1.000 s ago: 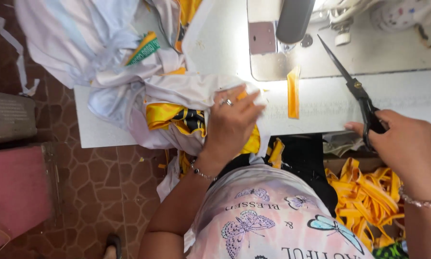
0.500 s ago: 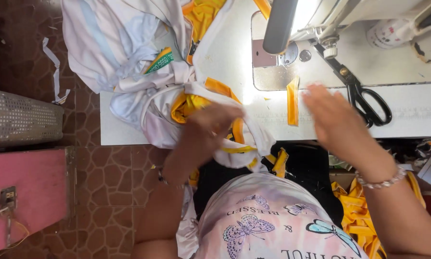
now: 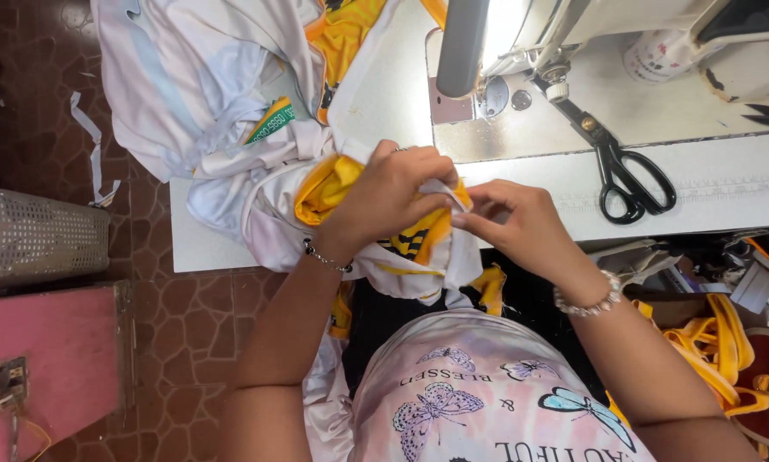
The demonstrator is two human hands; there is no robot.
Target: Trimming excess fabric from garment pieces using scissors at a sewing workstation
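A white and yellow garment (image 3: 256, 145) lies bunched over the white sewing table (image 3: 727, 188) and hangs off its front edge. My left hand (image 3: 389, 197) grips a fold of this garment at the table's front edge. My right hand (image 3: 508, 222) pinches the same white fabric edge right beside it, fingertips almost touching the left hand. Black-handled scissors (image 3: 624, 171) lie on the table to the right, apart from both hands.
A sewing machine (image 3: 521, 51) with a lit lamp stands at the back of the table. Yellow fabric strips (image 3: 709, 342) pile up at the lower right. A perforated grey basket (image 3: 34, 235) and a pink box (image 3: 47, 359) stand on the tiled floor at the left.
My right hand has put the scissors down on the table and come over to the garment. My left hand has gathered the fabric up at the table's edge.
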